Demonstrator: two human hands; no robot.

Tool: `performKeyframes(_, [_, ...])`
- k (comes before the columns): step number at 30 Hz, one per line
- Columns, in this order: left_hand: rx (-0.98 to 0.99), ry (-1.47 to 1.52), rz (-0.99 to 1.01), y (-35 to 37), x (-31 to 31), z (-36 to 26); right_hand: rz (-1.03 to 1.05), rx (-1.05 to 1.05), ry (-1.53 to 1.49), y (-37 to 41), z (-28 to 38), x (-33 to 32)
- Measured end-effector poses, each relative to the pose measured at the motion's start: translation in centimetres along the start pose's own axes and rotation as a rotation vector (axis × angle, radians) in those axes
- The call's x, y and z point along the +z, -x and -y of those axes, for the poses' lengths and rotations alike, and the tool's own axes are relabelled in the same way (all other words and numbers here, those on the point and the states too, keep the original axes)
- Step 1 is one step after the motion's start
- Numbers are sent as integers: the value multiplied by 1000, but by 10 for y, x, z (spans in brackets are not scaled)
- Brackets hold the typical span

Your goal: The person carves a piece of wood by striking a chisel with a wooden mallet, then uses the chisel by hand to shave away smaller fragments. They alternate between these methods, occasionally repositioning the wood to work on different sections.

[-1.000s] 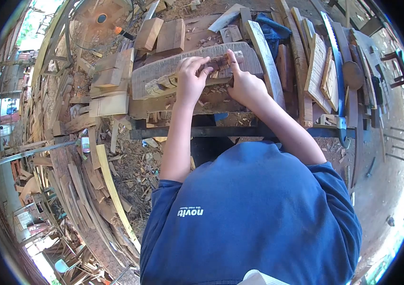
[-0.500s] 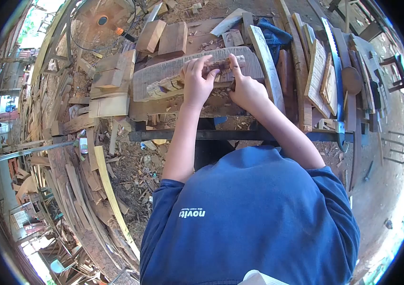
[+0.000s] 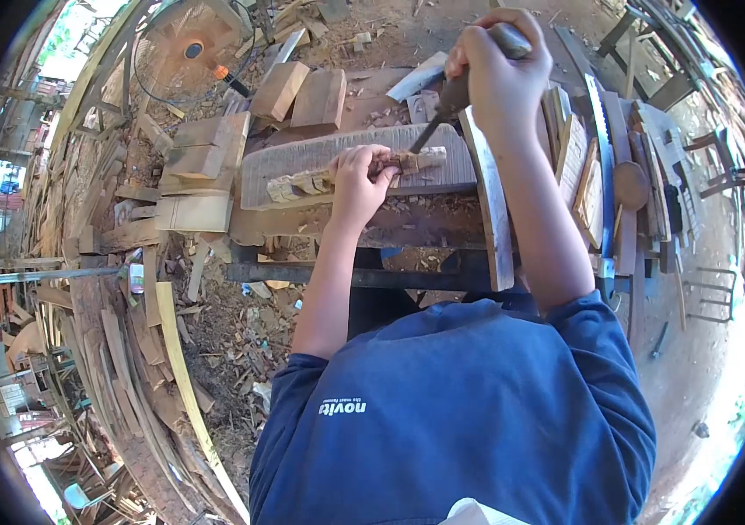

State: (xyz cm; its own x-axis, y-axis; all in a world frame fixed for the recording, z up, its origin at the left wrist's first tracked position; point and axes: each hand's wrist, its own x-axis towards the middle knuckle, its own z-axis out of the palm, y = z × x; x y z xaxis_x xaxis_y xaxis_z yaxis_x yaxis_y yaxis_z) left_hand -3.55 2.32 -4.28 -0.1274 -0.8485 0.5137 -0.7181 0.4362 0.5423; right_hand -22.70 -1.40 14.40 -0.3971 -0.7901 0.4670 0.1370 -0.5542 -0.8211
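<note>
navy shirt (image 3: 477, 394) with white lettering, pale tan carved wood (image 3: 304, 184).

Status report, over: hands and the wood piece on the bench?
Left hand pinning carved wood piece on plank. Right hand raised, gripping chisel, tip by the piece. Nothing in between.

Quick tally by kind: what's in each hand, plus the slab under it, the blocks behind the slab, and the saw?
Carved wood piece, in the left hand: 1
Carving tool, in the right hand: 1
Ribbed slab: 1
Wood blocks: 2
Saw: 1
Total: 6
</note>
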Motion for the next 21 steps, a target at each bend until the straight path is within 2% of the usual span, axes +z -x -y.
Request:
performKeyframes(3, [19,-8,4,-1,-4,-4,151,77,-241,-5,-32,6])
performKeyframes(7, [-2,-18,80,-2,-8,-2,193,115,-221,-1,-44,10])
performKeyframes(21, [4,-57,44,-2,-5,-4,273,127,-177,-9,-49,33])
